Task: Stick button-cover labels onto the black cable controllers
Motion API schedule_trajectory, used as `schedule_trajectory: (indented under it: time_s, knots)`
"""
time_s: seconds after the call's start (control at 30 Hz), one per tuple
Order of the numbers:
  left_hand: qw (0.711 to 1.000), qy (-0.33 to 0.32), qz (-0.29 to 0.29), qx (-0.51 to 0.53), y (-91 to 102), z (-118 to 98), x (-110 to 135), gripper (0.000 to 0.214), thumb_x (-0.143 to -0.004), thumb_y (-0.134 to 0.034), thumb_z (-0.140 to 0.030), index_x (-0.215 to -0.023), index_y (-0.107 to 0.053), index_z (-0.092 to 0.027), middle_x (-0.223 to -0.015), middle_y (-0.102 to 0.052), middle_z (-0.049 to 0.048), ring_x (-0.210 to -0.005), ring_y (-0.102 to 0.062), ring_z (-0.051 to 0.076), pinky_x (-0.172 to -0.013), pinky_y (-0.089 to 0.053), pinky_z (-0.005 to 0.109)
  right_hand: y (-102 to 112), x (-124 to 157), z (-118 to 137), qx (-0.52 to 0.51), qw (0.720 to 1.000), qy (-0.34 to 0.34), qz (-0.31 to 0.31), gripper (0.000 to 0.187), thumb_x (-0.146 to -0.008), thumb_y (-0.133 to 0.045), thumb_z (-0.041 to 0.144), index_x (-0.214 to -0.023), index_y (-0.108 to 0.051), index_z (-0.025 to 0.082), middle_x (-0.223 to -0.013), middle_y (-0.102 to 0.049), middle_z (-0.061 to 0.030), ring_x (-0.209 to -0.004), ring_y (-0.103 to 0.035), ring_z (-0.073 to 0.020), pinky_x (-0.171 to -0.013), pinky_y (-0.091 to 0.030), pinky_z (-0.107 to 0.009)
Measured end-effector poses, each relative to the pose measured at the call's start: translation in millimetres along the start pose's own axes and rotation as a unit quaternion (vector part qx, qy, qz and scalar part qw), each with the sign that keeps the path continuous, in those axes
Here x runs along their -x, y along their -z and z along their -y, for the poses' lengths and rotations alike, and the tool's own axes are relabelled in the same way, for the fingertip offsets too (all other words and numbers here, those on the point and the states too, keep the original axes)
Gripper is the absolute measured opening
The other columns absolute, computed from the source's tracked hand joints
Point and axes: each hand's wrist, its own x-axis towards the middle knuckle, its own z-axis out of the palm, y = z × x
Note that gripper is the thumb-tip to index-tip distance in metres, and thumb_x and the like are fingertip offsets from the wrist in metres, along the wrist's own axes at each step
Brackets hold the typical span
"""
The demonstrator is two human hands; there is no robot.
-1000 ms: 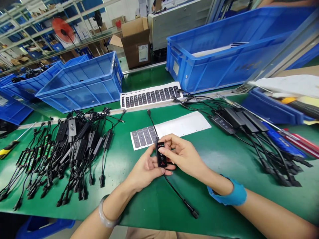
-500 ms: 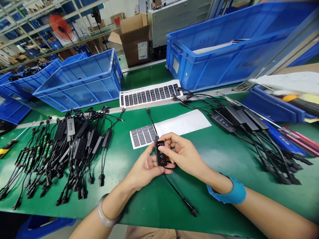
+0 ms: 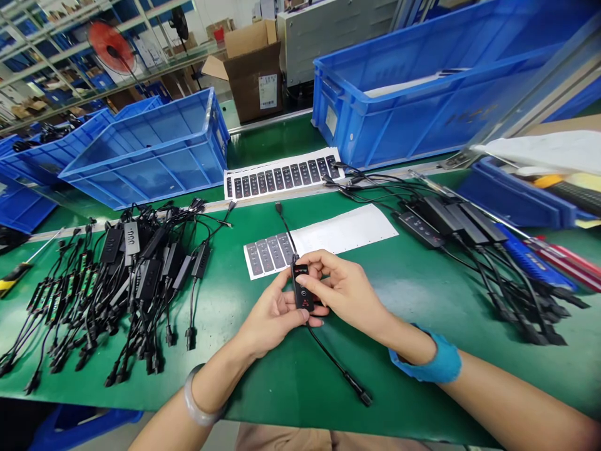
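Between my two hands is a small black inline controller [image 3: 304,299] with a cable leaving each end. My left hand [image 3: 270,316] grips its lower left side, fingers behind it and thumb near the bottom edge. My right hand [image 3: 340,288] holds the upper right, its thumb lying on the front face over part of the buttons. The lower cable ends in a black connector [image 3: 364,396] on the green table. Just beyond my hands lies a label sheet [image 3: 347,235], mostly bare white, with several dark labels at its left end.
A heap of black controllers and cables [image 3: 150,275] lies on the left, beside bare green circuit boards [image 3: 70,285]. More controllers [image 3: 462,225] lie at right. A full label sheet [image 3: 284,177] rests behind, before blue bins [image 3: 154,166]. A screwdriver [image 3: 19,275] is far left.
My left thumb has shifted slightly up onto the controller's lower edge. My right thumb has moved slightly on its face. Both hands keep hold of it in nearly the same place.
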Motion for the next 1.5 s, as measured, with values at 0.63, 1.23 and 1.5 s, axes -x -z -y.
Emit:
schedule_trajectory:
  time_s: [0.63,1.23,1.5]
  knots:
    - [0.998,-0.012,0.027,-0.058,0.1,-5,-2,0.056,-0.068,-0.081,-0.021,-0.117,-0.056,-0.015,-0.095,-0.069,0.0086,-0.079,-0.068,0.019,-0.066,-0.052,0.025,6,-6,-1,0.028,0.991,-0.059,0.117,0.079,-0.062,-0.079,0.028,-0.131,-0.040,0.021,-0.098,-0.056,-0.0035,-0.069,-0.054,-0.0140,-0.056,-0.048,-0.024]
    - [0.998,-0.012,-0.024,-0.058,1.8,5,-9,0.054,-0.079,-0.068,-0.050,-0.116,-0.056,-0.013,-0.074,-0.066,0.0048,-0.063,-0.065,0.015,-0.053,-0.051,0.022,2,-4,0,0.101,0.993,0.013,0.055,0.044,-0.079,-0.052,0.020,-0.123,-0.056,0.014,-0.072,-0.063,0.0002,-0.065,-0.057,-0.0147,-0.065,-0.046,-0.026]
    - [0.956,-0.044,-0.045,-0.286,3.6,-2,-7,0.047,-0.086,-0.061,-0.047,-0.122,-0.057,-0.017,-0.097,-0.071,0.0113,-0.082,-0.068,0.021,-0.074,-0.054,0.034,24,-25,1,0.096,0.995,-0.008,0.020,0.042,-0.088,-0.042,0.025,-0.126,-0.054,0.016,-0.097,-0.068,-0.0071,-0.084,-0.063,-0.0199,-0.077,-0.050,-0.032]
